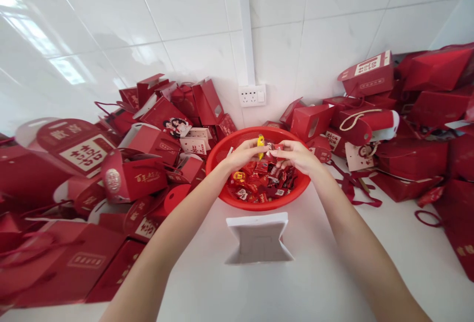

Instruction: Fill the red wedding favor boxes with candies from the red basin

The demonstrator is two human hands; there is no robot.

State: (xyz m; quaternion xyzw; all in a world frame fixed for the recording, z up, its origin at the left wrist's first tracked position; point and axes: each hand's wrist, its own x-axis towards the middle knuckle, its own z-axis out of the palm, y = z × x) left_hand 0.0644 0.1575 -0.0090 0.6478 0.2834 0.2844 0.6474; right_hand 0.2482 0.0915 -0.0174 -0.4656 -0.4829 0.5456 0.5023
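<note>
Over the red basket (225,156) we have both hands up at once, well above the sweets heaped inside. Our left hand (242,154) pinches a yellow-wrapped candy (261,140) at its fingertips, and our right hand (296,156) closes on a small red-wrapped candy (276,147) just beside it, the two nearly touching over the basket's middle. Both grips look thin, fingertips only, so we judge either piece could slip on its glossy wrapper; if it does, it drops back into the basket. Reaching further, a forearm could nudge the white folded box (258,238) standing just in front of the basket. The yellow candy is small and bright, partly hidden by fingers; the red one carries pale print too small to read. Red gift boxes (133,179) pile up left and right of the basket, against the tiled wall (185,20).
</note>
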